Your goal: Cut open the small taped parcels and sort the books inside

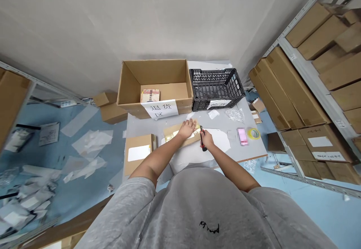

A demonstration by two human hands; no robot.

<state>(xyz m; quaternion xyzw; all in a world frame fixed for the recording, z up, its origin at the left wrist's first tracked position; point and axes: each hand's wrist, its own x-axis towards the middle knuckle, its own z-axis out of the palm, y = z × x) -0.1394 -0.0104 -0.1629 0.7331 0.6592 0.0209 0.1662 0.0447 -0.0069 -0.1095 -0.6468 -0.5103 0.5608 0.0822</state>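
My left hand (187, 128) lies flat, fingers spread, on a small brown cardboard parcel (171, 133) in the middle of the grey table (146, 125). My right hand (207, 140) is closed round a red and black utility knife (202, 138), held upright at the parcel's right edge. White paper (220, 139) lies under and to the right of the parcel.
A large open carton (154, 87) with a paper label and a book inside stands at the back, a black plastic crate (216, 88) beside it. Another labelled parcel (138, 153) lies left. A pink item (242, 136) and yellow tape roll (254, 133) lie right. Shelves of cartons (318, 91) stand right; wrappers litter the floor.
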